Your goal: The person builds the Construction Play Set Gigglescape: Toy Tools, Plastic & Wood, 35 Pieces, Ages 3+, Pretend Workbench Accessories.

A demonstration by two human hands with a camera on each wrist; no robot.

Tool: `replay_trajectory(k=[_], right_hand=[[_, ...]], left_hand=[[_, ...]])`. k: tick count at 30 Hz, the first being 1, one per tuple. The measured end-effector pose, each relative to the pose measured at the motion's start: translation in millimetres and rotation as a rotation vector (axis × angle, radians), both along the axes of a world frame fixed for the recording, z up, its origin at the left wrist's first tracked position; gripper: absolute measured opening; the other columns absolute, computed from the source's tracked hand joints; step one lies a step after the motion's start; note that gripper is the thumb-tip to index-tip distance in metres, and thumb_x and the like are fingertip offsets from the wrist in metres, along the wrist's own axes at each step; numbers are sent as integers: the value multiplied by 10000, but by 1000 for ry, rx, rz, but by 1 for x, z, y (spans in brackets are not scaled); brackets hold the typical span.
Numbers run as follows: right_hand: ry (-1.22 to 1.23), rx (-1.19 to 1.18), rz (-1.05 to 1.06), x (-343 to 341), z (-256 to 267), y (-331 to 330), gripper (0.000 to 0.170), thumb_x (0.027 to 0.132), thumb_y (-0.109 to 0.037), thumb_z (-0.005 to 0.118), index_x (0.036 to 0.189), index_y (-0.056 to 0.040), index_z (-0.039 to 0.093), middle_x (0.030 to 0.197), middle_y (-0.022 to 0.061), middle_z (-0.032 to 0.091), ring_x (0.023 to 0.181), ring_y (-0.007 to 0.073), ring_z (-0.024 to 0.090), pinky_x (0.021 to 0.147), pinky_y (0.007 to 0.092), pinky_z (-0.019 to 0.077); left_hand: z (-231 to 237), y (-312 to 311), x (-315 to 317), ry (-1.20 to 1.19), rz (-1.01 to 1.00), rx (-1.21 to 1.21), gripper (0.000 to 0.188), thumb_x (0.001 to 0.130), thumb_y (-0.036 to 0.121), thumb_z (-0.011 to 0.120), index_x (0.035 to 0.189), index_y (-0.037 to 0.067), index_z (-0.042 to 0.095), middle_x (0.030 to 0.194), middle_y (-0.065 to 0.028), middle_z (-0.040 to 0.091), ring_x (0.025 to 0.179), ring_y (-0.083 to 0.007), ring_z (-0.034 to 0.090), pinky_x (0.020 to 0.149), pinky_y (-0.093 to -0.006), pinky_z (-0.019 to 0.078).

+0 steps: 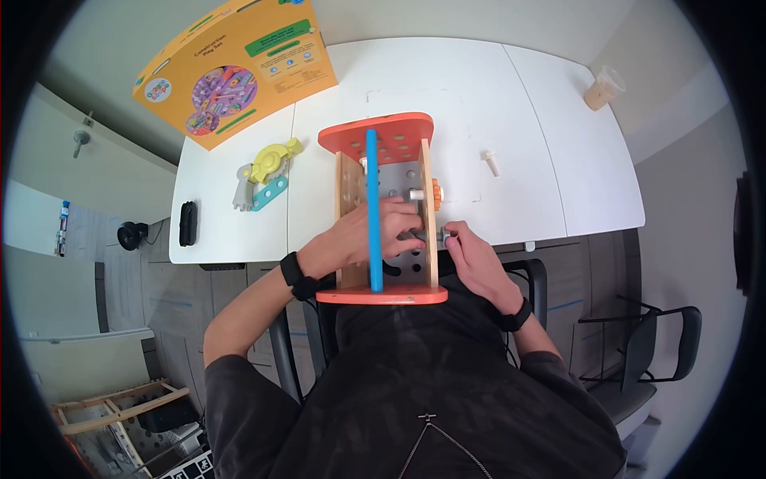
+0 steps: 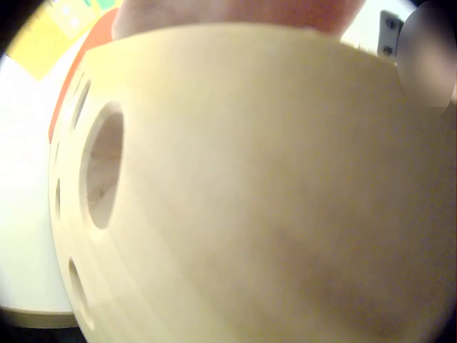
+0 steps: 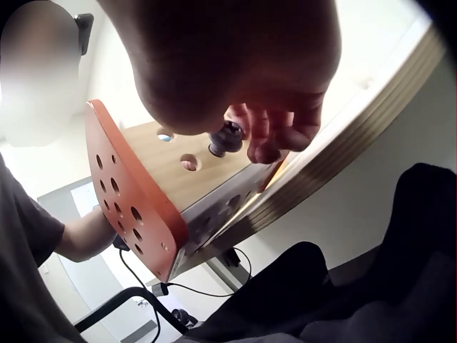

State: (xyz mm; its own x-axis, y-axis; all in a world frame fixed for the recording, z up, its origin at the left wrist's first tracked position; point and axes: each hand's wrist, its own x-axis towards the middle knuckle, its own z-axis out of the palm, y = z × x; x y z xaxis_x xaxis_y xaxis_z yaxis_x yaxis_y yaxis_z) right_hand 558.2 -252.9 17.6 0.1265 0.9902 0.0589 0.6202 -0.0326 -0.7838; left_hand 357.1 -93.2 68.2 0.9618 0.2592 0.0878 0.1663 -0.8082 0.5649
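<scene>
A person in a dark short-sleeved top worked with both hands on a wooden toy toolbox [image 1: 349, 182], which sat at the near edge of a white table [image 1: 527, 203], its near orange end panel [image 1: 381, 297] extending beyond the tabletop. The right hand [image 1: 477, 259] held a grey toy fastener [image 3: 226, 141] in curled fingers at the outer face of the right wooden side panel [image 1: 433, 259]. The left hand [image 1: 394, 226] reached inside, beneath the blue handle rod [image 1: 373, 191], its bent fingers close to that panel's inner face; whether they gripped anything could not be told. The left wrist view was filled largely by the pale wood of a side panel pierced with round holes.

Farther along the right panel, an orange gear [image 1: 437, 194] sat against the outside, a cream peg [image 1: 416, 194] level with it on the inside. A cream bolt [image 1: 491, 163] lay to the right. To the left rested a yellow-green toy part [image 1: 271, 162], a grey claw-shaped piece [image 1: 242, 190], a teal perforated strip [image 1: 270, 193] and a black case [image 1: 187, 223]. Behind them stood a yellow "Construction Play Set" box [image 1: 275, 84]; a plastic cup [image 1: 604, 89] occupied the far right corner.
</scene>
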Motion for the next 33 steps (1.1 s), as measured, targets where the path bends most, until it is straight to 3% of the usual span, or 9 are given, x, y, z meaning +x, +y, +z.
replay_trajectory(k=[5, 10, 14, 17, 20, 23, 26, 29, 33], right_hand=[[292, -500, -54, 13, -6, 16, 281, 1112, -261, 436, 1125, -8, 560, 759, 159, 616, 709, 325, 610, 732, 418, 493], [112, -50, 0, -1, 17, 0, 316, 1109, -283, 454, 1091, 12, 567, 755, 131, 619, 689, 286, 595, 729, 401, 490], [6, 101, 1, -1, 0, 1, 355, 1108, -322, 469, 1065, 14, 574, 754, 104, 624, 685, 246, 591, 721, 384, 490], [274, -381, 1, 14, -7, 13, 375, 1117, -345, 447, 1069, 4, 575, 752, 89, 624, 675, 207, 573, 706, 356, 487], [570, -593, 112, 28, -13, 20, 393, 1122, -366, 433, 1068, -2, 571, 746, 72, 618, 670, 168, 552, 691, 326, 473], [317, -261, -55, 5, 20, 8, 382, 1123, -360, 432, 1060, -8, 567, 735, 61, 598, 661, 159, 535, 685, 320, 464], [173, 70, -21, -4, 7, 3, 388, 1126, -366, 425, 1041, -15, 567, 712, 51, 572, 648, 160, 521, 681, 327, 460], [102, -34, 20, -1, 8, 6, 326, 1126, -323, 439, 1078, -22, 557, 743, 47, 565, 667, 157, 513, 691, 325, 462], [433, -527, 83, 25, -17, 15, 239, 1119, -255, 463, 1144, -28, 530, 798, 50, 565, 708, 151, 510, 706, 323, 461]], left_hand=[[-3, -2, 0, -26, 16, -3, 307, 924, 315, 726, 985, 13, 723, 896, -98, 668, 950, -293, 638, 869, -404, 543], [3, -2, 0, -26, 12, -14, 311, 925, 318, 725, 989, 13, 722, 891, -96, 667, 945, -291, 638, 868, -401, 543], [1, -2, 0, -13, 15, -10, 313, 926, 320, 725, 990, 14, 721, 881, -91, 665, 934, -287, 638, 865, -398, 543], [-3, -1, -1, -34, 13, 14, 315, 927, 323, 724, 990, 14, 721, 876, -89, 664, 928, -287, 637, 862, -397, 543], [-2, -1, 0, -29, 8, 7, 315, 927, 324, 722, 987, 14, 720, 875, -89, 663, 927, -287, 637, 862, -397, 543], [0, -1, -1, -36, 7, 3, 313, 926, 322, 721, 977, 14, 716, 874, -90, 662, 925, -289, 638, 863, -398, 542], [0, -2, -1, -31, 6, 0, 311, 924, 321, 723, 967, 13, 711, 871, -91, 658, 921, -291, 637, 864, -402, 541], [0, -1, 0, -29, 7, 14, 307, 922, 319, 724, 963, 15, 710, 865, -90, 654, 918, -292, 635, 861, -404, 539], [-2, -1, -1, -41, 3, 9, 301, 918, 317, 728, 962, 20, 711, 853, -85, 648, 917, -292, 632, 854, -404, 539]])
